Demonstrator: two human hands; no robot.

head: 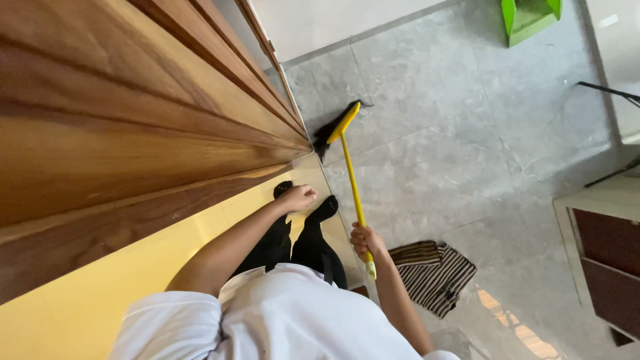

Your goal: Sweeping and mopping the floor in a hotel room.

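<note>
One-handed sweeping beside the wooden door (100, 120).
Left hand (298, 197) curled into a loose fist, holding nothing; right hand (363, 241) grips the yellow broom (349, 167), bristles at the door's foot. Risk: single grip may slip; striped cloth (437, 273) underfoot could trip.

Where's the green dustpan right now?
The green dustpan sits on the grey floor at the head view's top right, far beyond the broom head.

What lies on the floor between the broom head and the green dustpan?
In the head view, only bare grey floor tiles lie between the broom head and the green dustpan. The right hand grips the yellow broom handle.
</note>
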